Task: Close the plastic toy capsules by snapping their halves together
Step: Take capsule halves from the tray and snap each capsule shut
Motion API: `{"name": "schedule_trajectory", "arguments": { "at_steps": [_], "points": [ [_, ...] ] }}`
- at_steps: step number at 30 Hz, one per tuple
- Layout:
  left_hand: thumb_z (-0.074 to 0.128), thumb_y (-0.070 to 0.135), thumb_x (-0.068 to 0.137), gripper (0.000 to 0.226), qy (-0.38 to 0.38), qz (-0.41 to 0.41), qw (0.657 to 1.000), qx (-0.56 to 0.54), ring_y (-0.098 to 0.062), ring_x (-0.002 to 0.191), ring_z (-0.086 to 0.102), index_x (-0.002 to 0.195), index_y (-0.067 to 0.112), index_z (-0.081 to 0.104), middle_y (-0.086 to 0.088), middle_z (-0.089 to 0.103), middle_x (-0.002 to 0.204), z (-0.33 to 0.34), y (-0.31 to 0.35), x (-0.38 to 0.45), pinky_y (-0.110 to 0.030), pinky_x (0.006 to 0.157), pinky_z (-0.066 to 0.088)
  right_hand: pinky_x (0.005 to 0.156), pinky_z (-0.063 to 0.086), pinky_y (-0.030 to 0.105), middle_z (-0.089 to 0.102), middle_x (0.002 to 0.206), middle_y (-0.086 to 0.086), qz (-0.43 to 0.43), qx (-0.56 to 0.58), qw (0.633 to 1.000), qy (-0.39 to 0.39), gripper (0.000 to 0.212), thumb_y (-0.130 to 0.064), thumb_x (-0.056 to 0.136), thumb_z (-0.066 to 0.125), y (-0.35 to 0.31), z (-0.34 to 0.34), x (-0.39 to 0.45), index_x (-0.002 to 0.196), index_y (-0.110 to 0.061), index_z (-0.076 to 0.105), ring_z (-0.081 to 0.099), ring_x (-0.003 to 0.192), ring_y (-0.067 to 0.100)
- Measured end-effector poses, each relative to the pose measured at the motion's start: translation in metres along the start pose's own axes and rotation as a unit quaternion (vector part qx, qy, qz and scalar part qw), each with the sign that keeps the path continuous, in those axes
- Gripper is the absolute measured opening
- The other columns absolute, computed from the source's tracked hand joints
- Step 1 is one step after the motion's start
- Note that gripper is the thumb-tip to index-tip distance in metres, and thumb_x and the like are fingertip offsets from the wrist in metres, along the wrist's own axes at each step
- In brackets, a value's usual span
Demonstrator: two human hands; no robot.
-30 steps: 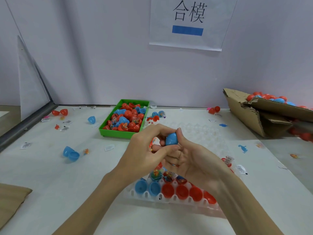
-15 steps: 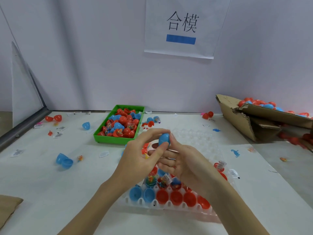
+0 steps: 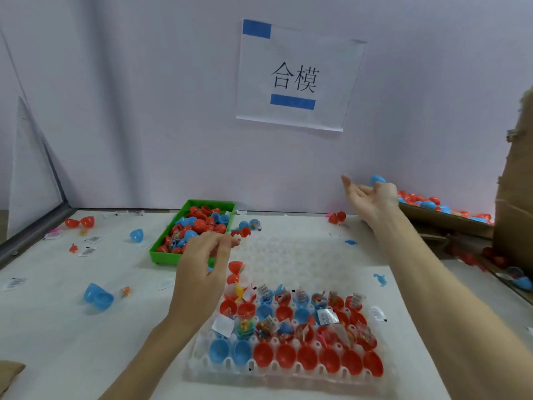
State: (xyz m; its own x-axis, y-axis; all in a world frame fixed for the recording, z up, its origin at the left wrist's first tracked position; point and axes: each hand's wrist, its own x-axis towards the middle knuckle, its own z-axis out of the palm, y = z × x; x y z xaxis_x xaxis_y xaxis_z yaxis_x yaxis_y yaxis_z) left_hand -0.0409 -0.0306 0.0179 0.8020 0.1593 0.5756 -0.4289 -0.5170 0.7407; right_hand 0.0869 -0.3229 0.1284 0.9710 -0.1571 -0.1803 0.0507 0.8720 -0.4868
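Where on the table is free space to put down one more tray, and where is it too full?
Free: the white table left of the clear capsule tray, below the open blue capsule; also the near right corner. The tray's far cells sit empty. Crowded: around the green bin and the cardboard box.

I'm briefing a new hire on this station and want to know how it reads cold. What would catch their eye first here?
Probably the clear tray at the near edge of the table, its cups packed with open red and blue capsule halves and small toys. Next, the green bin of loose capsules further back on the left, and the paper sign taped to the wall. The right hand is stretched towards the cardboard box, a blue capsule just beyond its fingers.
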Motion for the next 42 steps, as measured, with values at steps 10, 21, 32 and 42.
{"name": "schedule_trajectory", "arguments": {
  "at_steps": [10,21,32,42],
  "points": [
    [0.066,0.015,0.100,0.007,-0.075,-0.021,0.974,0.211,-0.014,0.101,0.051,0.105,0.018,0.070,0.009,0.058,0.097,0.000,-0.026,0.002,-0.024,0.086,0.040,0.065,0.051,0.015,0.076,0.094,-0.007,-0.145,-0.775,0.575,-0.219,0.018,-0.017,0.101,0.062,0.118,-0.040,-0.033,0.102,-0.023,0.078,0.070,0.080,0.007],
    [0.065,0.042,0.100,0.022,-0.205,-0.089,0.966,0.127,0.000,0.075,0.062,0.094,0.025,0.076,0.017,0.070,0.077,-0.002,-0.026,0.006,-0.014,0.066,0.042,0.079,0.053,0.019,0.075,0.107,0.001,-0.156,-0.843,0.423,-0.294,0.019,-0.015,0.101,0.062,0.147,-0.031,-0.061,0.110,-0.021,0.078,0.065,0.085,0.009],
    [0.060,0.013,0.104,0.027,-0.188,-0.031,0.965,0.182,-0.010,0.108,0.055,0.122,0.027,0.074,0.008,0.065,0.115,-0.002,-0.033,0.006,-0.028,0.098,0.049,0.087,0.051,0.024,0.072,0.117,0.005,-0.153,-0.848,0.398,-0.314,0.036,-0.008,0.102,0.060,0.162,-0.029,-0.058,0.131,-0.027,0.068,0.059,0.089,0.010],
    [0.066,0.016,0.101,0.023,-0.186,-0.035,0.967,0.172,-0.011,0.100,0.060,0.120,0.018,0.078,0.006,0.068,0.108,-0.003,-0.040,0.011,-0.027,0.091,0.053,0.072,0.053,0.019,0.076,0.099,0.005,-0.140,-0.857,0.329,-0.371,0.025,-0.022,0.092,0.076,0.176,-0.014,-0.030,0.118,-0.022,0.077,0.057,0.068,0.002]
  ]
}}
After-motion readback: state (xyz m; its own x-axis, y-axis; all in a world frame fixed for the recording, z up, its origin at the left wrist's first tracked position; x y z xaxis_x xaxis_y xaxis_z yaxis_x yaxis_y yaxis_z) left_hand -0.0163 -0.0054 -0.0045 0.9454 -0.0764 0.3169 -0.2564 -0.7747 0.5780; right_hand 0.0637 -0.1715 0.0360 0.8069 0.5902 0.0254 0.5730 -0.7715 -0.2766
